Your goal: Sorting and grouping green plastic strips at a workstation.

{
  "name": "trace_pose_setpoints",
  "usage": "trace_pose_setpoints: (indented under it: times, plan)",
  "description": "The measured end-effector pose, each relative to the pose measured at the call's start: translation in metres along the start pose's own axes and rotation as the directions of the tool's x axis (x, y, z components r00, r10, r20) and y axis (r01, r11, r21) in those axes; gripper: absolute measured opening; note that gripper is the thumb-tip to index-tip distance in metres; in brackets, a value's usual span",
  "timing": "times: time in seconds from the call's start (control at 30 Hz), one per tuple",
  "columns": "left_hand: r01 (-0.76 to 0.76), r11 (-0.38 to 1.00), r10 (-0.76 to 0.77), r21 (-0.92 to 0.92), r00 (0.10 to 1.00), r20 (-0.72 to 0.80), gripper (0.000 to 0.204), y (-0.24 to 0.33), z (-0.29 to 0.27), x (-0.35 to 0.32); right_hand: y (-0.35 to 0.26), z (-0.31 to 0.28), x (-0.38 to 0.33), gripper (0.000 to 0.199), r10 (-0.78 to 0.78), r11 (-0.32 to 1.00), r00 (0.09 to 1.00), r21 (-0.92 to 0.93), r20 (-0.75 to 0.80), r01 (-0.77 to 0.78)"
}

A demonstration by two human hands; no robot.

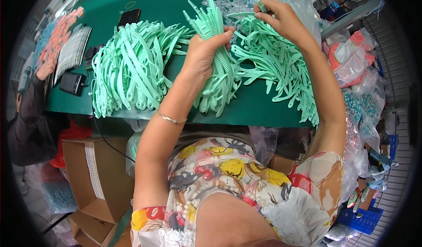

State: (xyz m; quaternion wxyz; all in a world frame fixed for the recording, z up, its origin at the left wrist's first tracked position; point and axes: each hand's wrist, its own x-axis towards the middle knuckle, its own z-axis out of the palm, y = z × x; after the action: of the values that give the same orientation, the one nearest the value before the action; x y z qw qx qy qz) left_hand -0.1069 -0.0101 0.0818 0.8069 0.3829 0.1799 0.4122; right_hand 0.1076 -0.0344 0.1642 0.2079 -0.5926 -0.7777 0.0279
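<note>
The left hand point(203, 53) is closed tight around a bundle of mint-green combs point(218, 66), held above the green table point(154, 5); the right hand point(281, 18) pinches one small green piece point(262, 6) between fingertips, over a pile of green straps point(277, 64); another strap pile point(129, 66) lies at the left.

The scene is brightly and evenly lit, with soft, diffuse light falling from above; colours read saturated and clean. Shadows are faint: a soft one lies under the heap of mint-green plastic strips point(129, 66) on the dark green table top point(158, 5), and the space beneath the table edge falls darker. Mild glare shows on the clear plastic bags point(356, 71) at the right. The centre is sharp. Toward the rim the fisheye lens bends straight lines, such as the table edge, and a black circular vignette cuts off the corners, where detail softens.
</note>
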Motion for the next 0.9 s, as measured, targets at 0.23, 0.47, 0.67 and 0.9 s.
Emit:
trace_pose_setpoints:
  times: [0.23, 0.47, 0.67, 0.9]
  plan:
    - [-0.07, 0.996, 0.064, 0.061, 0.993, 0.094, 0.034, -0.014, 0.018, 0.017, -0.035, 0.023, -0.008, 0.011, 0.097, 0.926, 0.992, 0.358, 0.075, -0.118]
    - [-0.184, 0.942, 0.169, 0.28, 0.983, 0.078, 0.025, -0.018, 0.019, 0.02, -0.036, 0.026, -0.001, 0.022, 0.157, 0.95, 0.976, 0.245, 0.151, -0.191]
    - [-0.163, 0.957, 0.156, 0.241, 0.987, 0.046, 0.031, 0.0, 0.008, 0.009, -0.022, 0.025, -0.013, 0.035, 0.012, 0.906, 1.0, 0.424, 0.01, -0.015]
    - [-0.188, 0.96, 0.16, 0.208, 0.977, 0.144, 0.04, 0.019, -0.003, -0.007, 0.009, 0.108, -0.048, 0.033, -0.173, 0.967, 0.979, 0.209, 0.105, 0.148]
